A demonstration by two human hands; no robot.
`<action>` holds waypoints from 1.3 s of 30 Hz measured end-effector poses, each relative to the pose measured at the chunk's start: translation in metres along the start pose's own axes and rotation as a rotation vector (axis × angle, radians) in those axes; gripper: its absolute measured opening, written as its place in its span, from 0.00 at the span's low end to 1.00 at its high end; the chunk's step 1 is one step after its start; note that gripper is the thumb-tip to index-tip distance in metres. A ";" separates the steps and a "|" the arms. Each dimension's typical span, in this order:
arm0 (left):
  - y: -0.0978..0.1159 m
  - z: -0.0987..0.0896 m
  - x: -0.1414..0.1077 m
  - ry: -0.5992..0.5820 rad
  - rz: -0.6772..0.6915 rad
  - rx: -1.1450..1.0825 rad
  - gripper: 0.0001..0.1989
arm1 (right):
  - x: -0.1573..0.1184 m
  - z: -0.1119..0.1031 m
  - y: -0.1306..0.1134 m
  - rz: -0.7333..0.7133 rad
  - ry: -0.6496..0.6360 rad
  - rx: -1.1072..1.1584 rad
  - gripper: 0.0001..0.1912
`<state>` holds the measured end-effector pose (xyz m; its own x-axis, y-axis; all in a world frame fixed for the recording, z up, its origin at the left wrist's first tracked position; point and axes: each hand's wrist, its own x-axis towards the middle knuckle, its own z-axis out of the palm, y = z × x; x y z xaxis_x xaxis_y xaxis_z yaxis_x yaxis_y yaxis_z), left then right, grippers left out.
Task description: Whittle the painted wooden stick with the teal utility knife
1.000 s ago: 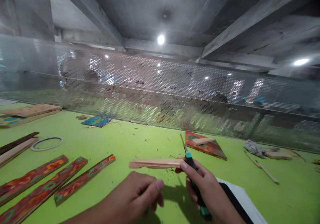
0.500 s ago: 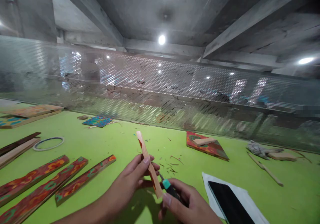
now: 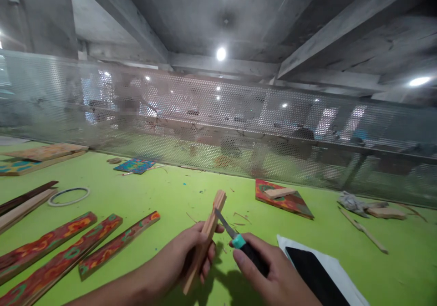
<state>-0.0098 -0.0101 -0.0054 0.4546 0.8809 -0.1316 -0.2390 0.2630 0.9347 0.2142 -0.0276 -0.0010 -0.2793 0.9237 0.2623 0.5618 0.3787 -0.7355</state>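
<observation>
- The left hand (image 3: 186,251) grips a pale wooden stick (image 3: 209,228), thumb on the near side and fingers curled around its lower half; the stick slants, its top end leaning right and away.
- The right hand (image 3: 262,260) has its fingers closed around the black and teal handle of a knife (image 3: 225,223), and the blade tip meets the stick near its upper end.
- Both hands are above the green table (image 3: 170,196), with thin shavings (image 3: 241,217) scattered just beyond them.
- To the right of the right hand, a black phone (image 3: 314,274) lies on a white sheet (image 3: 336,272).
- Beyond the hands, to the right, a red painted board (image 3: 297,206) carries a small wood piece (image 3: 280,192).
- Farther right are a narrow stick (image 3: 372,240) and what seems to be a crumpled grey cloth (image 3: 351,202).
- On the left, three painted strips (image 3: 119,237) lie side by side at a slant, with a white ring (image 3: 68,204) beyond them.
- A small blue painted panel (image 3: 134,165) lies near the perforated screen (image 3: 205,128) along the far edge.
</observation>
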 end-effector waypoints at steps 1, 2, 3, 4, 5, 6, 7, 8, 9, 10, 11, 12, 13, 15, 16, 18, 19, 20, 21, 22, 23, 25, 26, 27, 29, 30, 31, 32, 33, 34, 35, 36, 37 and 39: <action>-0.001 -0.001 0.000 -0.013 0.007 0.031 0.21 | 0.000 0.000 0.000 -0.017 -0.007 -0.028 0.20; -0.003 -0.003 0.000 -0.027 0.006 0.055 0.21 | 0.001 0.000 0.001 -0.033 -0.011 -0.052 0.19; -0.003 -0.003 -0.001 -0.037 0.001 0.071 0.22 | 0.001 0.000 0.001 -0.051 -0.017 -0.066 0.18; -0.003 -0.004 -0.002 -0.063 0.000 0.083 0.24 | 0.001 -0.001 0.001 -0.070 -0.030 -0.069 0.18; -0.003 -0.003 -0.004 -0.130 0.003 0.115 0.25 | 0.001 -0.001 0.000 -0.088 -0.048 -0.059 0.17; -0.002 -0.002 -0.006 -0.163 0.031 0.150 0.26 | 0.001 -0.002 -0.002 -0.100 -0.075 -0.041 0.16; -0.001 -0.001 -0.008 -0.199 0.065 0.175 0.27 | 0.001 -0.003 -0.004 -0.108 -0.108 -0.017 0.15; 0.001 0.001 -0.009 -0.235 0.093 0.179 0.27 | 0.001 -0.004 -0.007 -0.118 -0.144 0.007 0.14; 0.003 0.003 -0.011 -0.263 0.119 0.184 0.28 | 0.001 -0.005 -0.010 -0.127 -0.178 0.025 0.14; 0.004 0.005 -0.012 -0.287 0.134 0.188 0.28 | 0.001 -0.006 -0.013 -0.137 -0.206 0.032 0.14; 0.004 0.006 -0.013 -0.299 0.146 0.196 0.28 | 0.000 -0.007 -0.016 -0.145 -0.225 0.031 0.14; 0.004 0.006 -0.014 -0.294 0.157 0.208 0.28 | 0.000 -0.007 -0.017 -0.155 -0.235 0.022 0.14; 0.003 0.007 -0.014 -0.267 0.165 0.225 0.28 | -0.001 -0.006 -0.017 -0.164 -0.236 0.009 0.14; 0.000 0.006 -0.013 -0.192 0.178 0.240 0.27 | -0.002 -0.003 -0.014 -0.171 -0.218 -0.027 0.14; -0.002 0.005 -0.012 -0.162 0.178 0.238 0.27 | -0.003 0.000 -0.010 -0.178 -0.193 -0.047 0.13; -0.006 0.005 -0.011 -0.117 0.194 0.231 0.27 | -0.005 0.005 0.000 -0.199 -0.118 -0.093 0.12; -0.007 0.005 -0.010 -0.097 0.211 0.228 0.28 | -0.006 0.008 0.006 -0.212 -0.075 -0.120 0.12; -0.008 0.006 -0.009 -0.077 0.230 0.230 0.28 | -0.007 0.011 0.011 -0.220 -0.039 -0.147 0.12; -0.009 0.007 -0.009 -0.055 0.246 0.237 0.29 | -0.008 0.012 0.015 -0.225 -0.010 -0.172 0.13; -0.010 0.008 -0.008 -0.028 0.254 0.243 0.30 | -0.008 0.014 0.019 -0.228 0.009 -0.196 0.13; -0.010 0.010 -0.007 -0.009 0.249 0.247 0.30 | -0.009 0.015 0.021 -0.233 0.025 -0.216 0.14; -0.011 0.013 -0.006 0.022 0.233 0.241 0.31 | -0.010 0.016 0.023 -0.236 0.050 -0.243 0.15; -0.011 0.015 -0.005 0.037 0.228 0.233 0.31 | -0.010 0.017 0.023 -0.234 0.060 -0.252 0.15; -0.012 0.016 -0.003 0.053 0.223 0.224 0.30 | -0.010 0.018 0.022 -0.232 0.070 -0.259 0.15; -0.013 0.018 -0.001 0.083 0.219 0.216 0.28 | -0.010 0.020 0.020 -0.231 0.091 -0.275 0.16; -0.013 0.018 -0.001 0.095 0.217 0.215 0.26 | -0.009 0.021 0.018 -0.234 0.096 -0.281 0.16; -0.013 0.018 -0.001 0.102 0.214 0.220 0.25 | -0.008 0.019 0.016 -0.241 0.098 -0.283 0.17; -0.013 0.018 -0.002 0.107 0.214 0.228 0.24 | -0.005 0.016 0.014 -0.240 0.097 -0.279 0.16; -0.013 0.017 -0.003 0.111 0.216 0.243 0.24 | -0.002 0.010 0.013 -0.220 0.105 -0.272 0.16; -0.014 0.016 -0.004 0.113 0.215 0.269 0.24 | 0.001 0.001 0.013 -0.199 0.117 -0.269 0.16; -0.014 0.015 -0.006 0.113 0.207 0.305 0.25 | 0.006 -0.011 0.015 -0.123 0.154 -0.272 0.18; -0.015 0.014 -0.007 0.112 0.193 0.341 0.27 | 0.010 -0.023 0.017 -0.032 0.235 -0.306 0.20; -0.015 0.012 -0.008 0.108 0.176 0.368 0.28 | 0.015 -0.035 0.021 0.058 0.306 -0.364 0.23; -0.018 0.009 -0.009 0.090 0.144 0.374 0.31 | 0.022 -0.054 0.030 0.119 0.387 -0.412 0.27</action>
<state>-0.0015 -0.0259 -0.0177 0.3581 0.9337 -0.0034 0.0414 -0.0122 0.9991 0.2671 0.0071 0.0168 0.0661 0.8861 0.4588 0.8503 0.1906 -0.4906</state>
